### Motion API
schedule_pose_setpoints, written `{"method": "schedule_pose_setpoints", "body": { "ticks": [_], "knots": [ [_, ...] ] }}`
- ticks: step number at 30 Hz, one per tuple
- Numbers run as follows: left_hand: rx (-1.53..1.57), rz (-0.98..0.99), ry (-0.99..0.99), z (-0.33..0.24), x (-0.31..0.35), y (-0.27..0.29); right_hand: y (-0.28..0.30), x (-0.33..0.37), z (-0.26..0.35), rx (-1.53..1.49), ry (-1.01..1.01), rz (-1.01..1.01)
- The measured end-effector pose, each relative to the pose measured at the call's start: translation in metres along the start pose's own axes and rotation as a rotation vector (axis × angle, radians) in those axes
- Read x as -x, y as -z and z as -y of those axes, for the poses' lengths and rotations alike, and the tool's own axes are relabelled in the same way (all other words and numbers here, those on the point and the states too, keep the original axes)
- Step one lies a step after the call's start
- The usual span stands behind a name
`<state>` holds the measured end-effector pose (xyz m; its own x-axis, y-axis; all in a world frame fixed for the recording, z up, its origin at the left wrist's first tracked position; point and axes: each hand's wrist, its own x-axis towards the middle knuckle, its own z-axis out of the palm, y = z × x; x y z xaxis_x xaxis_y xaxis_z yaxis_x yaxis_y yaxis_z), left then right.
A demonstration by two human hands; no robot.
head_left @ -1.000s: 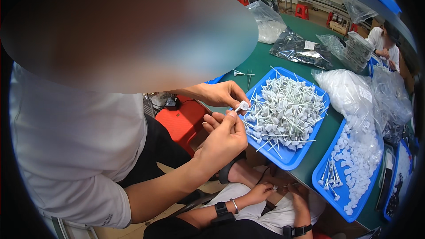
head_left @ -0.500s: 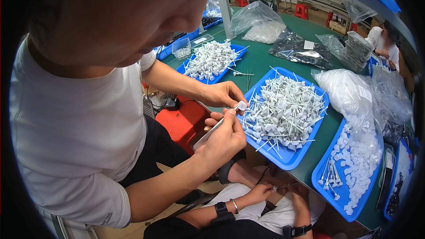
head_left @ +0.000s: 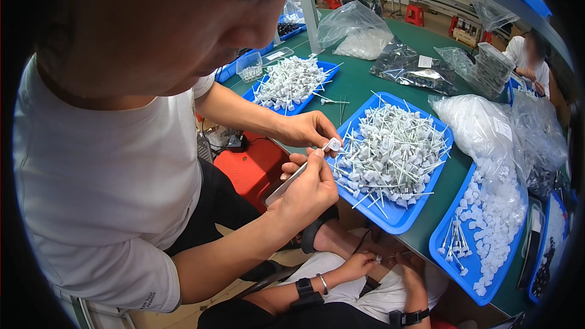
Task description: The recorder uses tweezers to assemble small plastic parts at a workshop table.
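Low in the picture, over my lap, my left hand (head_left: 358, 266) is closed in a pinch on a small white plastic piece (head_left: 378, 259). A thin pin-like part seems to run from it toward my right hand (head_left: 411, 272). That hand is curled opposite, its fingertips together; what they hold is too small and shaded to make out. Both wrists wear black bands, and a metal bracelet sits on the left one. Above and right of my hands, a blue tray (head_left: 395, 222) is heaped with white caps on thin stems (head_left: 393, 155).
At left, close by, a co-worker holds a white cap (head_left: 333, 144) and a slim tool (head_left: 286, 187). Another blue tray (head_left: 481, 286) bears loose white caps spilling from a clear bag (head_left: 475, 125). A farther heaped tray (head_left: 292, 109) and a red stool (head_left: 247, 167) stand left.
The co-worker's head has shifted slightly, and the white cap in their fingers has turned a little. My own hands look unmoved.
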<state>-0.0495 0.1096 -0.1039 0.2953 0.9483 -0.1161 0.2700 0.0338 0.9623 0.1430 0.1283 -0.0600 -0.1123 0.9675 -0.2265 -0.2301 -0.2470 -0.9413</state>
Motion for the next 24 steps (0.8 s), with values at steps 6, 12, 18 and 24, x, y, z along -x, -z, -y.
{"method": "schedule_pose_setpoints", "body": {
  "ticks": [6, 12, 18, 24],
  "knots": [
    [0.006, -0.004, 0.000, 0.0026, -0.0010, -0.0013, 0.0017, -0.0011, -0.0028, -0.020, -0.016, -0.001],
    [0.026, 0.025, 0.039, 0.0019, -0.0011, -0.0002, -0.0001, -0.0004, -0.0005, -0.002, -0.008, -0.021],
    [-0.006, 0.018, 0.029, 0.0013, -0.0008, -0.0008, -0.0001, 0.0011, 0.0003, 0.021, -0.001, -0.026],
    [-0.018, 0.022, 0.029, 0.0015, -0.0005, -0.0005, -0.0019, 0.0018, 0.0021, 0.034, -0.018, -0.037]
  ]
}}
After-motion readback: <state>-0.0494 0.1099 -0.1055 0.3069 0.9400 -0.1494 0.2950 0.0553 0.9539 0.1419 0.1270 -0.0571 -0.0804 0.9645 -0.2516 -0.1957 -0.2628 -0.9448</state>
